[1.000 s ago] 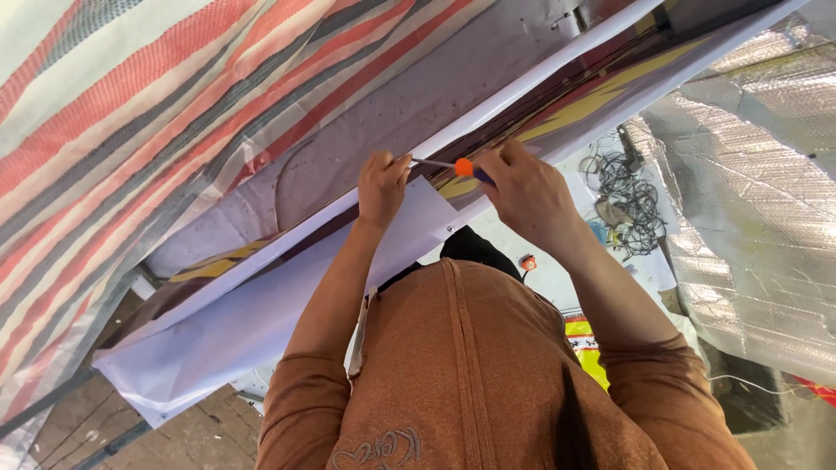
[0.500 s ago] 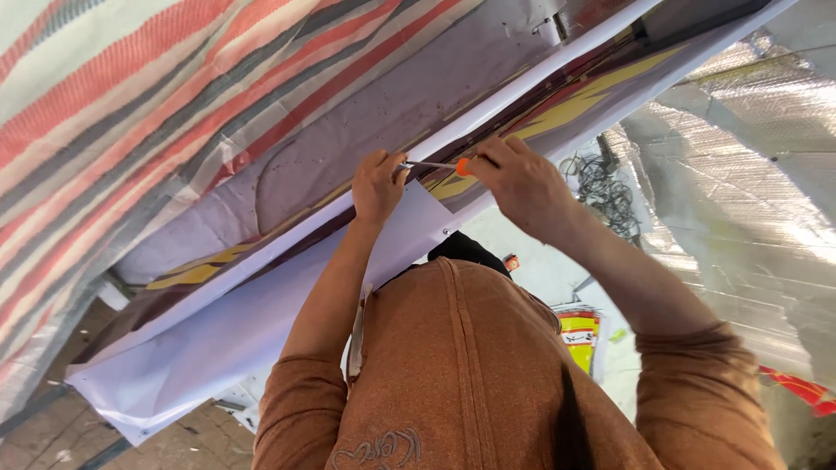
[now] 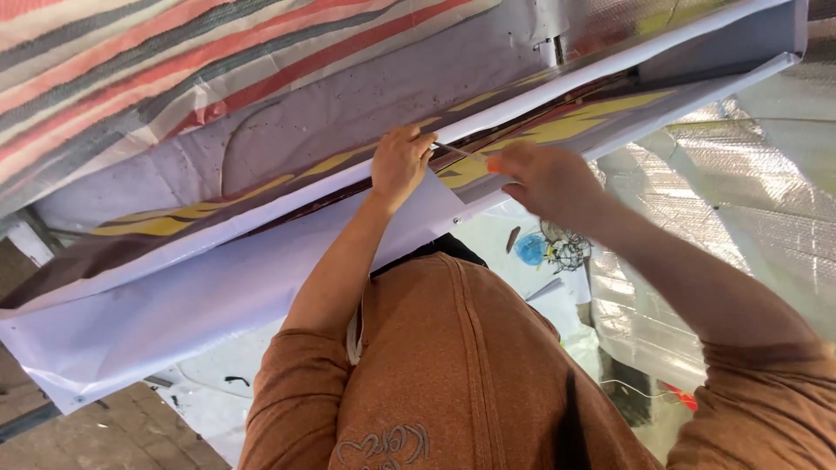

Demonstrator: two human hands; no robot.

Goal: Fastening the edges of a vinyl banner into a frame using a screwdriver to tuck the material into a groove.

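Observation:
My left hand (image 3: 401, 161) presses its fingers on the edge of a white vinyl banner (image 3: 200, 296) printed with yellow and dark shapes, where it meets a grey panel (image 3: 366, 96). My right hand (image 3: 544, 178), slightly blurred, grips a screwdriver with an orange handle (image 3: 494, 162). Its thin metal shaft (image 3: 453, 151) points left and its tip reaches the fingers of my left hand. Both arms wear rust-orange sleeves and reach away from my body.
A red, white and grey striped tarpaulin (image 3: 131, 61) fills the upper left. Silver foil sheeting (image 3: 723, 252) covers the right side. A tangle of dark wire (image 3: 566, 248) and a blue round thing (image 3: 529, 250) lie beyond the banner. Brick paving (image 3: 113, 435) shows at lower left.
The view has swung, so the banner and both hands sit further right in the picture. My right hand has shifted slightly with the screwdriver. My left hand stays on the banner edge.

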